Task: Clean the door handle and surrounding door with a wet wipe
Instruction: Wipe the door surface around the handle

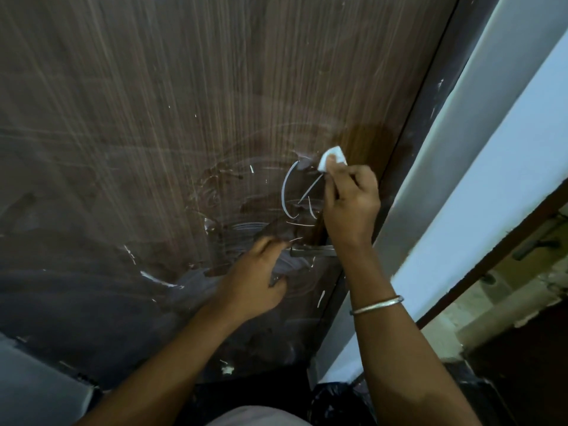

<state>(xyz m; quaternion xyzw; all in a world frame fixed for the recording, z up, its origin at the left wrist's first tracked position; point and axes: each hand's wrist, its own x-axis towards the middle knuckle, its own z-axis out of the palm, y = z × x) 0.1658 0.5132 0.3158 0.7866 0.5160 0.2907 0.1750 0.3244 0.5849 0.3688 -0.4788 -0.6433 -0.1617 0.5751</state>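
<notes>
Streaked woodgrain door (153, 118); right hand (350, 204) pinches folded white wipe (333, 155); left hand (255, 284) grips flat metal handle (316, 250).

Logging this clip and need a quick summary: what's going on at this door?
A person is wiping a brown wood-grain door. The right hand pinches a white wet wipe and presses it against the door above the door handle, near the door's right edge. The left hand, lower down, appears to grip the handle's end. White streaks and smears cover the panel around both hands, so the cleaning looks unfinished.
</notes>
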